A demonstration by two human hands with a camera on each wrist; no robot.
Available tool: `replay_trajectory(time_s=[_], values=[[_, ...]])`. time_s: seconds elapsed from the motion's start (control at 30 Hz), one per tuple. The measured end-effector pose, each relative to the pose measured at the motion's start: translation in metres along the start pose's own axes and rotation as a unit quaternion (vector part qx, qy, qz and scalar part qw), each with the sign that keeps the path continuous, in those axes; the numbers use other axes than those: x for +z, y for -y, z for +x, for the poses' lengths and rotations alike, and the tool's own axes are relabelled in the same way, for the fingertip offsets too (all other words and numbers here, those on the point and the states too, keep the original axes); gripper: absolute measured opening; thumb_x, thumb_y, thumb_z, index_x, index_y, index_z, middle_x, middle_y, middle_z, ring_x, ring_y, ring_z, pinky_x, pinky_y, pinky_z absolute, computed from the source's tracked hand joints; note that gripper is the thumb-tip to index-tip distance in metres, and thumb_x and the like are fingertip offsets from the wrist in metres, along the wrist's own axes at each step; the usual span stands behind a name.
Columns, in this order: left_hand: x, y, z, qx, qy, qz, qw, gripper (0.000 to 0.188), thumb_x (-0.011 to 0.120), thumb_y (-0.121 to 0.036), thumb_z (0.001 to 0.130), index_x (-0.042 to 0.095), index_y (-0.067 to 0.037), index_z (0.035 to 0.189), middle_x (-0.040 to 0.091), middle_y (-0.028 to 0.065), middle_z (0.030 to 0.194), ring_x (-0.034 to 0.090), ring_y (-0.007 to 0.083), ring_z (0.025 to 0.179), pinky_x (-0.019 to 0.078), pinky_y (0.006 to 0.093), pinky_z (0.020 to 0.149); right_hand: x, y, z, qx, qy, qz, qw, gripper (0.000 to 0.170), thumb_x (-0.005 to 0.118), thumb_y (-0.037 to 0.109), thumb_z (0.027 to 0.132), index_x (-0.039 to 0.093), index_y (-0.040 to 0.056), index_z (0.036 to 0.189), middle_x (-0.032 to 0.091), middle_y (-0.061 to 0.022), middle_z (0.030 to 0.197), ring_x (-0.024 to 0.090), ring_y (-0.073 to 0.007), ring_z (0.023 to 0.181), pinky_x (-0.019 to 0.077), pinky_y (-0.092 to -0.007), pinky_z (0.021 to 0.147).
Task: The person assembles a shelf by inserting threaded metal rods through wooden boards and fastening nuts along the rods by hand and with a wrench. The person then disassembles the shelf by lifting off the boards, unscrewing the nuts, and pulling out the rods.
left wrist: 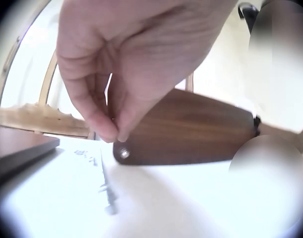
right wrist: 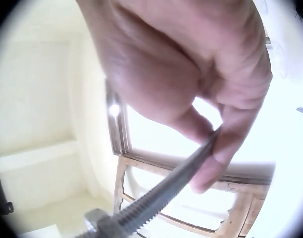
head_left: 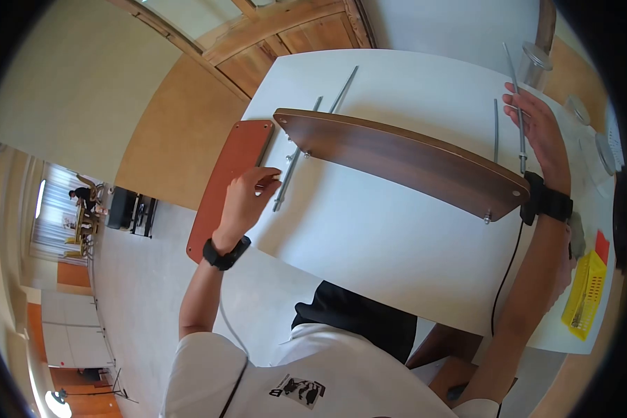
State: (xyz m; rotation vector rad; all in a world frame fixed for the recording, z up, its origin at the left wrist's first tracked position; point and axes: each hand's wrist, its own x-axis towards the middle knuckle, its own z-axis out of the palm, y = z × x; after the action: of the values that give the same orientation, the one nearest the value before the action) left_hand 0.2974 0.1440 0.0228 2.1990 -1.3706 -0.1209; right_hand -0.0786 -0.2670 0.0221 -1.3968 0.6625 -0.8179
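Note:
My right hand (head_left: 536,122) pinches a threaded metal rod (head_left: 522,143) between thumb and fingers, and a hex nut (right wrist: 99,222) sits near the rod's lower end. The left hand (head_left: 244,198) is curled, thumb and fingertip together in the left wrist view; anything tiny between them is hidden. Just beyond those fingertips lies another metal rod (head_left: 283,188) on the white table. A dark brown board (head_left: 397,157) with corner holes stands on its long edge between the hands. Small metal fittings (head_left: 488,217) show at its lower edge.
A reddish-brown board (head_left: 230,184) lies at the table's left edge. More rods lie behind the standing board, one at left (head_left: 344,89) and one at right (head_left: 496,132). Glass jars (head_left: 534,66) and a yellow basket (head_left: 584,296) line the right side. Cables trail from both wrists.

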Motion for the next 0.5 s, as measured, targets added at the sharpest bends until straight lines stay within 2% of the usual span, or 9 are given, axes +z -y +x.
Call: replay_trajectory(time_s=[0.03,0.07,0.13,0.17,0.3,0.43,0.5], values=[[-0.001,0.013,0.0,-0.002,-0.002,0.001,1.0,0.021,0.073,-0.005,0.092,0.074,-0.001,0.112,0.076,0.0137,0.099,0.074,0.0225,0.084,0.0583,0.033,0.077,0.001,0.002,-0.001,-0.001,-0.024,-0.01,1.0,0.043,0.06,0.024,0.103,0.06,-0.0022,0.138,0.069,-0.0068,0.117,0.065,-0.0127,0.102,0.0508,-0.0216,0.093],[-0.004,0.02,-0.001,-0.006,0.022,0.051,0.998,0.021,0.072,-0.004,0.091,0.074,-0.001,0.113,0.076,0.0141,0.1,0.075,0.0233,0.085,0.0595,0.0327,0.078,0.0,0.006,-0.004,-0.001,-0.022,-0.009,1.0,0.043,0.06,0.024,0.103,0.06,-0.0022,0.138,0.069,-0.0068,0.117,0.065,-0.0127,0.102,0.0508,-0.0216,0.093],[-0.004,0.027,-0.004,-0.011,0.044,0.099,0.994,0.022,0.072,-0.003,0.091,0.074,-0.001,0.113,0.076,0.0145,0.101,0.076,0.0241,0.085,0.0608,0.0324,0.08,-0.006,0.015,-0.007,-0.044,-0.04,-0.061,0.996,0.044,0.06,0.027,0.103,0.062,0.0002,0.138,0.068,-0.0007,0.112,0.057,-0.005,0.086,0.0465,-0.0157,0.079],[-0.002,0.026,-0.005,0.002,0.056,0.085,0.995,0.022,0.072,-0.003,0.091,0.074,-0.002,0.113,0.076,0.0139,0.1,0.075,0.025,0.085,0.0609,0.0328,0.08,-0.007,0.019,-0.008,-0.048,-0.054,-0.057,0.996,0.047,0.059,0.032,0.103,0.062,0.0043,0.141,0.066,0.0043,0.108,0.046,-0.0002,0.076,0.0376,-0.0121,0.066],[-0.001,0.022,-0.004,0.009,0.069,0.071,0.995,0.022,0.073,-0.005,0.09,0.075,-0.004,0.112,0.074,0.0135,0.1,0.075,0.0265,0.086,0.0606,0.0344,0.078,-0.008,0.038,-0.018,-0.058,-0.094,-0.11,0.988,0.051,0.053,0.038,0.106,0.057,0.0076,0.147,0.064,0.0061,0.103,0.042,0.0022,0.071,0.0326,-0.012,0.057],[-0.003,0.043,0.017,0.011,0.06,0.104,0.993,0.021,0.073,-0.009,0.092,0.075,-0.004,0.112,0.074,0.0147,0.102,0.075,0.0285,0.086,0.0598,0.0367,0.077,-0.005,0.044,-0.017,-0.099,-0.097,-0.114,0.984,0.052,0.051,0.041,0.107,0.056,0.0069,0.147,0.062,0.0056,0.1,0.041,0.0012,0.069,0.0327,-0.0119,0.057],[0.004,0.053,0.026,0.028,0.061,0.119,0.991,0.02,0.072,-0.009,0.091,0.075,-0.004,0.11,0.073,0.0148,0.1,0.073,0.0309,0.085,0.0587,0.0388,0.077,0.012,0.05,-0.02,-0.104,-0.137,-0.079,0.982,0.052,0.052,0.042,0.108,0.057,0.0057,0.145,0.06,0.0043,0.094,0.041,0.0001,0.068,0.0336,-0.0127,0.057]])
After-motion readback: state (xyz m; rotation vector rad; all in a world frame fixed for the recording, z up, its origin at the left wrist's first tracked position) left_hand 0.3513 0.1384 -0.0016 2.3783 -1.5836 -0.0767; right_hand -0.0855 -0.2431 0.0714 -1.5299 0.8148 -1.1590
